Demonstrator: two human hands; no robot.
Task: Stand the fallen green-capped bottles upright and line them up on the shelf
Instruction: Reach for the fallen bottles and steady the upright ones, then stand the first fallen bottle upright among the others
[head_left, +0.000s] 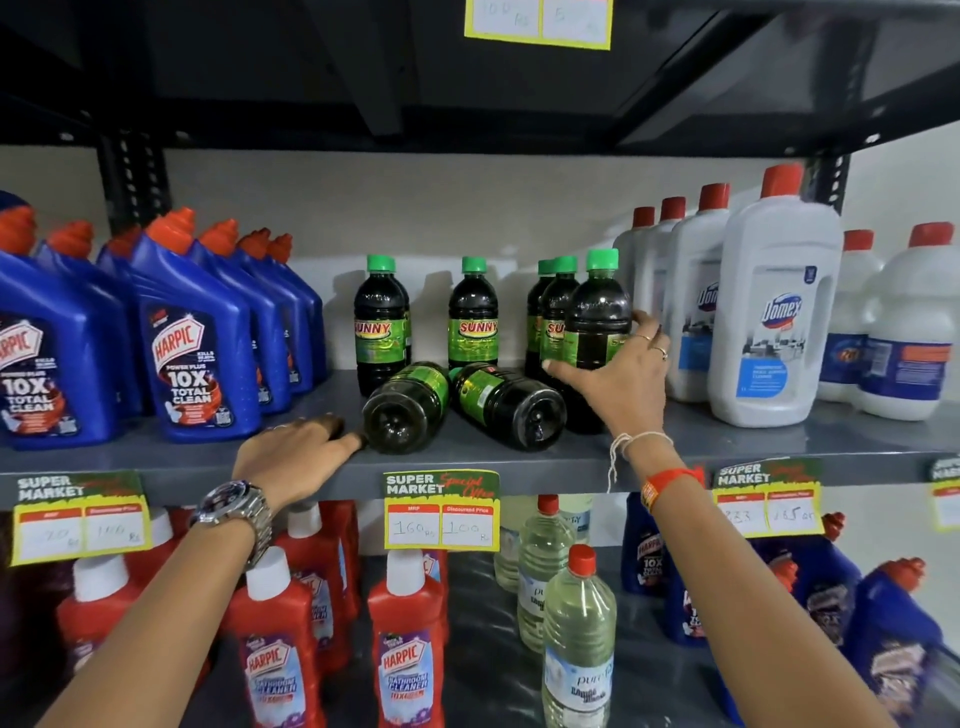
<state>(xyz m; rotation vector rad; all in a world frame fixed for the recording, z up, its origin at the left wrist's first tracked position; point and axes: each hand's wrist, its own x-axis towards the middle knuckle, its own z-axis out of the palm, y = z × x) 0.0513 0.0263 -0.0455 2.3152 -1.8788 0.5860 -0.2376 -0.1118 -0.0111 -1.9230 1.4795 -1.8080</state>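
Note:
Two dark green-capped bottles lie on their sides on the grey shelf (727, 457), bases toward me: the left fallen bottle (408, 408) and the right fallen bottle (506, 405). Behind them stand upright green-capped bottles: one at the left (381, 322), one in the middle (472, 314), and a cluster at the right. My right hand (618, 379) is wrapped around the frontmost upright bottle (597, 317) of that cluster. My left hand (296, 452) rests palm down on the shelf edge, fingertips touching the left fallen bottle's base.
Blue Harpic bottles (200, 353) crowd the shelf's left side, white Domex bottles (774, 322) the right. Price tags (441, 512) hang from the shelf's front edge. The lower shelf holds red Harpic bottles (410, 639), clear bottles (576, 639) and more blue ones.

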